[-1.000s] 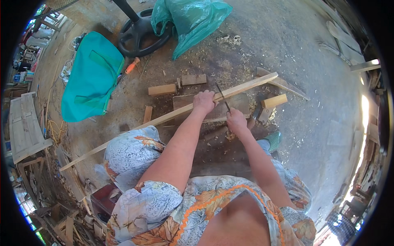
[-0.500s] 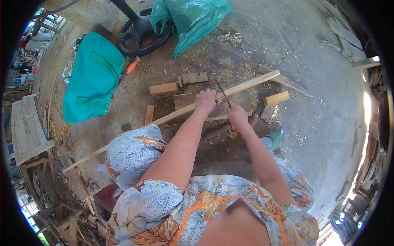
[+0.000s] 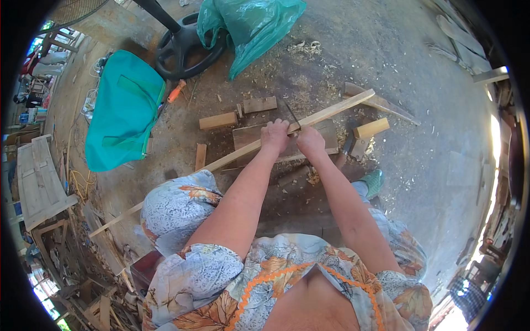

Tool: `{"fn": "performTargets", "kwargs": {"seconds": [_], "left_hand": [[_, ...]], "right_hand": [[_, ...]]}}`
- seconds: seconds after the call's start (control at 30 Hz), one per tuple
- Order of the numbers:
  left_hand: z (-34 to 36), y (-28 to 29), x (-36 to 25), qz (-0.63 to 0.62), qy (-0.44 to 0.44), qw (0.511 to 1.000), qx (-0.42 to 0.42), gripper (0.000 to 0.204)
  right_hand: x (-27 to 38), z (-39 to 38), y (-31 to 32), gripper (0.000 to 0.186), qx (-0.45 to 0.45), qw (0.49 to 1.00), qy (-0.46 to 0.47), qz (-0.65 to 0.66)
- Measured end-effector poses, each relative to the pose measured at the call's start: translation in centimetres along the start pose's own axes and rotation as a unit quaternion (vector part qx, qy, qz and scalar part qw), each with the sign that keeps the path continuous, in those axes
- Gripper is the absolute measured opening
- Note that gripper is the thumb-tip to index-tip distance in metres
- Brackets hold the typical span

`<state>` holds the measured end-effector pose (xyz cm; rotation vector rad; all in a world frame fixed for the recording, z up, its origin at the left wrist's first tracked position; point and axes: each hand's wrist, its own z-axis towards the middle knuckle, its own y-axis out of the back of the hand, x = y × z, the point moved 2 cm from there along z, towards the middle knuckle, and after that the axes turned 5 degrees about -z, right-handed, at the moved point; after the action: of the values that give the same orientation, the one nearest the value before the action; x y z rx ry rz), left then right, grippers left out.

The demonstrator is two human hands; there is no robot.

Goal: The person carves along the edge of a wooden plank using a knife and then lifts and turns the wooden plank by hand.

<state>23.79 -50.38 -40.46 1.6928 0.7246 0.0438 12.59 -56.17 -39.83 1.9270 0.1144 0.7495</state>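
Observation:
A long pale wood strip (image 3: 339,110) runs slantwise across a low wooden block (image 3: 323,135), its near end reaching past my left knee. My left hand (image 3: 275,136) is closed over the strip and presses it on the block. Just to its right, my right hand (image 3: 311,142) grips a saw (image 3: 293,114), its handle hidden in the fist. The thin dark blade, seen nearly edge-on, crosses the strip close beside my left fingers.
Short wood blocks (image 3: 218,121) lie beyond and beside the work, with another block (image 3: 371,128) at right. A curved wood piece (image 3: 381,102) lies farther right. A teal bag (image 3: 124,110), orange-handled tool (image 3: 176,91), black round base (image 3: 190,47) and green plastic bag (image 3: 256,27) stand or lie farther off.
My right hand has pushed the saw forward and slightly left across the strip, coming nearer my left hand. The left hand still holds the strip at about the same place.

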Motion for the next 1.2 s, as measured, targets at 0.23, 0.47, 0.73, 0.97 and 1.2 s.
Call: {"fn": "performTargets", "kwargs": {"seconds": [0.23, 0.47, 0.73, 0.97, 1.2], "left_hand": [[-0.6, 0.8, -0.2, 0.006, 0.005, 1.000, 0.002, 0.038], [-0.3, 0.4, -0.2, -0.001, -0.002, 1.000, -0.003, 0.037], [-0.6, 0.4, -0.4, 0.003, -0.004, 1.000, -0.013, 0.036], [0.0, 1.1, 0.1, -0.001, 0.002, 1.000, 0.018, 0.036], [-0.1, -0.1, -0.3, 0.024, -0.008, 1.000, -0.017, 0.035]], "right_hand": [[-1.9, -6.8, 2.5, 0.021, 0.047, 0.998, -0.016, -0.037], [-2.0, -4.3, 2.0, 0.020, 0.050, 0.999, -0.012, -0.011], [-1.9, -4.1, 0.9, 0.018, 0.015, 1.000, -0.009, 0.006], [-2.9, -8.1, 2.2, 0.023, 0.045, 0.999, -0.012, -0.025], [0.4, -0.4, 1.5, 0.024, 0.073, 0.997, -0.024, -0.028]]}}
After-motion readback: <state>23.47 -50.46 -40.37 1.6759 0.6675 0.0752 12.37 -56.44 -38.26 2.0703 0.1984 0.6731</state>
